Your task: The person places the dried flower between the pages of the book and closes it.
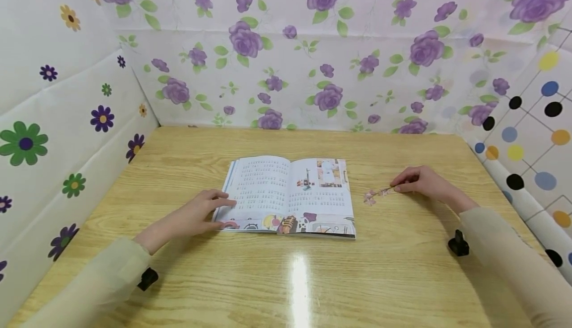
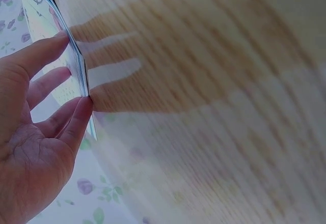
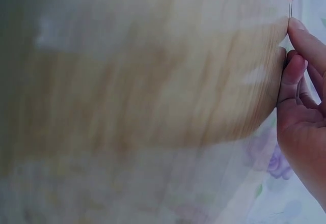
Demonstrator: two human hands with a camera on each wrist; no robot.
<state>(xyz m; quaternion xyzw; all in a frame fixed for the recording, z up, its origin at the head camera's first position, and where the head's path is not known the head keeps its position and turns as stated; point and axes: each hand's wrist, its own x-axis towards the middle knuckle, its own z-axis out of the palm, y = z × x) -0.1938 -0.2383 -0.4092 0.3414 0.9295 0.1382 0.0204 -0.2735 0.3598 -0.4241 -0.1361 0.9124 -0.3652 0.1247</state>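
An open book [image 1: 286,199] lies on the wooden table, its left page mostly text and its right page bearing pictures and text. My left hand [image 1: 203,211] rests at the book's left edge, some fingers over the page margin and the thumb by the lower corner. In the left wrist view, relaxed fingertips [image 2: 84,104] touch the edge of the pages. To the right of the book, my right hand [image 1: 420,181] pinches the thin stem of a small pink flower sprig [image 1: 375,195] between thumb and forefinger. Its blossoms point toward the book, close over the tabletop.
The light wood table [image 1: 250,283] carries a bright glare streak in front of the book. Purple-flowered cloth [image 1: 286,70] hangs behind it, with patterned cloth at both sides. A black wrist device [image 1: 459,243] shows by the right sleeve, another [image 1: 148,279] by the left.
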